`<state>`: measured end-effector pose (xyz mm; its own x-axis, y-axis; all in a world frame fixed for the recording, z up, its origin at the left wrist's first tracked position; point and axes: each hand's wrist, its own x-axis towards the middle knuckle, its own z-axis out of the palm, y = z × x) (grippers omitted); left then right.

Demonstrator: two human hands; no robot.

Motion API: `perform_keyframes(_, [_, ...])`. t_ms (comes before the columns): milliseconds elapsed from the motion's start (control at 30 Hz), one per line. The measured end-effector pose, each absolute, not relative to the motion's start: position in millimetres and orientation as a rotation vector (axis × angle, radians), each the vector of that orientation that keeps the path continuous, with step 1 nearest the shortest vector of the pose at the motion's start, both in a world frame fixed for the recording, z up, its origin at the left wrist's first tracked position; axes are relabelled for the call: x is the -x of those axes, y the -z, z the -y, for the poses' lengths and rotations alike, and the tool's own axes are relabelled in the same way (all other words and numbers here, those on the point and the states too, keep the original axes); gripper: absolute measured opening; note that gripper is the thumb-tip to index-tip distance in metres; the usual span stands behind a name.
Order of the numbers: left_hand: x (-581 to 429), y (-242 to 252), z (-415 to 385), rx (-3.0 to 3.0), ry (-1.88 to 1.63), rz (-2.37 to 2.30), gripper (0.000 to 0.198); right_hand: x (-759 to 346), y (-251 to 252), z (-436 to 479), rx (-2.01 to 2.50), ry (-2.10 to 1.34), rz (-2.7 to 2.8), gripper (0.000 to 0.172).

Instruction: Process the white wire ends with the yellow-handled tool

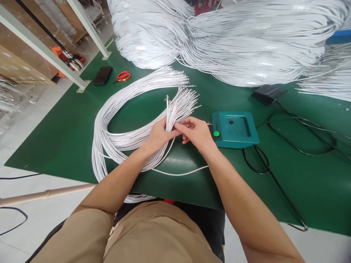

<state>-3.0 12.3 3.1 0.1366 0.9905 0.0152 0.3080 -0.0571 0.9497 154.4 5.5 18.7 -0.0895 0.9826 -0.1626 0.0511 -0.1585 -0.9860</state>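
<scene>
My left hand (160, 133) is closed around a small bundle of white cables (171, 113), whose cut ends point up and away from me. The thumb and fingers of my right hand (194, 131) are pinched together at the right side of that bundle; what lies between the fingertips is too small to make out. Under and behind my hands, a larger curved bunch of white cables (101, 124) lies on the green table, its ends fanned out toward the right. One single cable (181, 174) loops out toward my right forearm. Close to my right hand stands a teal machine (236, 129) with a green button.
Large coils of white cable (255, 44) fill the back of the green table (296, 190). Red-handled scissors (123, 76) and a dark flat object (102, 75) lie at the back left, near a metal post (90, 29). A black pedal-like block (270, 94) and black cords (276, 179) lie at right.
</scene>
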Motion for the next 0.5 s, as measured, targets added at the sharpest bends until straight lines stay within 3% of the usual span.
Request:
perform_keyframes(267, [6.4, 3.3, -16.0, -1.432, -0.986, -1.264, 0.037, -154.6, -13.4, -8.0, 1.169, -1.523, 0.997, 0.022])
perform_keyframes(500, [6.8, 2.7, -17.4, -1.303, -1.017, -1.221, 0.039, -156.2, -12.4, -9.8, 1.060, -1.704, 0.876, 0.021])
